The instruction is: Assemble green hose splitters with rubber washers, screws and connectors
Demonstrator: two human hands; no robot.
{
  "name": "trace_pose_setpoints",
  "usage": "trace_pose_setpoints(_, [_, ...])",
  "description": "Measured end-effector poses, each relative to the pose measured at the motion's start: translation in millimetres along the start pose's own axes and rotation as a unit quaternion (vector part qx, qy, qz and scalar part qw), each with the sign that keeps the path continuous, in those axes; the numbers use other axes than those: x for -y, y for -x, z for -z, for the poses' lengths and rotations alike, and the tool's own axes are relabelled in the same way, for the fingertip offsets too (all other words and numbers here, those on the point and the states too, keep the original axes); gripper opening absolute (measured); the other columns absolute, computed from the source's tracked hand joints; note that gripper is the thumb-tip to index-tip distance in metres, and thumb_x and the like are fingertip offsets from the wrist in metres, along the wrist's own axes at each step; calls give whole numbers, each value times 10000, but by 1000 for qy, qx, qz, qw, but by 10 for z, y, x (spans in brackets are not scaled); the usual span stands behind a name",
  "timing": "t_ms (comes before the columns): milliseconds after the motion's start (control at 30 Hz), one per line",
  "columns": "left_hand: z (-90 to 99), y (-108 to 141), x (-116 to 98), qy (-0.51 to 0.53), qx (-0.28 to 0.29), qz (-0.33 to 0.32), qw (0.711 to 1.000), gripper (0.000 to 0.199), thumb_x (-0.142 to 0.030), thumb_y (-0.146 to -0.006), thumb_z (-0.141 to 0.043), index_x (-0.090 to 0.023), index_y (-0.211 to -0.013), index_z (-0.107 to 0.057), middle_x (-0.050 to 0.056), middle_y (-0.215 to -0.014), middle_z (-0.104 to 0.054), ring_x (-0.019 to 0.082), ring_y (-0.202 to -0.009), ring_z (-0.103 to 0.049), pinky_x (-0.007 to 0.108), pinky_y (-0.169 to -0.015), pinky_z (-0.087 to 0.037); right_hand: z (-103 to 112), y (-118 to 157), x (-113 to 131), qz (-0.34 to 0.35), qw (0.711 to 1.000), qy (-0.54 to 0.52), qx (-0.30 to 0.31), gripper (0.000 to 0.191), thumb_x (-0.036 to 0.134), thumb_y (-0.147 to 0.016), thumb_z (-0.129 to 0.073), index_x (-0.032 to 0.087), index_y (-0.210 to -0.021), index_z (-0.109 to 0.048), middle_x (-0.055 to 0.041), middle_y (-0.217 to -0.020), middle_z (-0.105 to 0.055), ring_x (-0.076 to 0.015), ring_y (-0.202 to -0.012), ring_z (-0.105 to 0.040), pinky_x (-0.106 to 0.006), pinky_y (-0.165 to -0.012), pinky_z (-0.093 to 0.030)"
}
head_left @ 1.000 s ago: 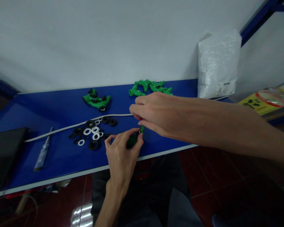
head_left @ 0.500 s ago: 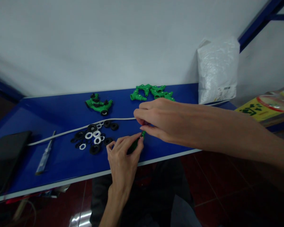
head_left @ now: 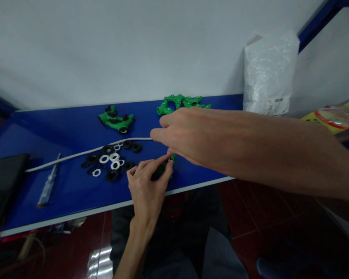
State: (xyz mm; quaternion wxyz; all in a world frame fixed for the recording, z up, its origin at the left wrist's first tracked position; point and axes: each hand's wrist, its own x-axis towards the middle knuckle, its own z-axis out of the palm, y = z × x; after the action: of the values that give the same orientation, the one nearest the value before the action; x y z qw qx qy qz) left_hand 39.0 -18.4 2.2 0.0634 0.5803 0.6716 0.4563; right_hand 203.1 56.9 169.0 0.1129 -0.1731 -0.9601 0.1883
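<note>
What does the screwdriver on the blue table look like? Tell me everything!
The screwdriver has a pale, bluish handle that looks like see-through plastic, with a darker, brownish near end. Its thin shaft looks like metal. It lies on the table, tip pointing toward the wall, between the flat black object and the rings. The white cord crosses the shaft; I can't tell which is on top.

Screwdriver (head_left: 48, 186): on the table (head_left: 75, 197), between device (head_left: 7, 186) and rings (head_left: 107, 161).
Rings: left of your left hand (head_left: 145, 186).
Left fittings (head_left: 116, 124): behind the rings.
Right fittings (head_left: 178, 100): behind your right hand (head_left: 186, 133).
Bag (head_left: 269, 75): right of these, before the wall (head_left: 133, 58).
</note>
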Motion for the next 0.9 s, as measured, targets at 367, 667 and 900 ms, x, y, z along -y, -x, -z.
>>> trace_pose_setpoints(367, [4, 13, 22, -16, 5, -13, 1000, 117, -337, -900, -732, -278, -997, -757, 17, -947, -809, 233, -856, -733, 420, -905, -409, 33, -75, 73, -146, 975, -159, -46, 241, 259, -932, -510, 213, -884, -741, 67, -1110, -749, -204, -1257, -642, -191, -792, -587])
trace_pose_setpoints(667, [11, 12, 15, -15, 14, -25, 999, 119, -309, -918, -714, -285, -1000, -797, 16, -930, -820, 244, -875, -728, 428, -891, -406, 32, -50, 67, -54, 995, -54, -58, 375, 305, -985, -389, 224, -1037, -751, 107, -1232, -747, -181, -1318, -569, -225, -1004, -485])
trace_pose_setpoints(900, [3, -13, 1, 13, 5, -20, 1000, 73, -256, -892, -754, -276, -911, -821, 8, -908, -830, 233, -862, -731, 413, -862, -409, -9, 117, -111, 144, 948, 283, 33, 588, 134, -1030, -80, 31, -1517, -394, -83, -1610, -438, -280, -1512, -316, -381, -1276, -301])
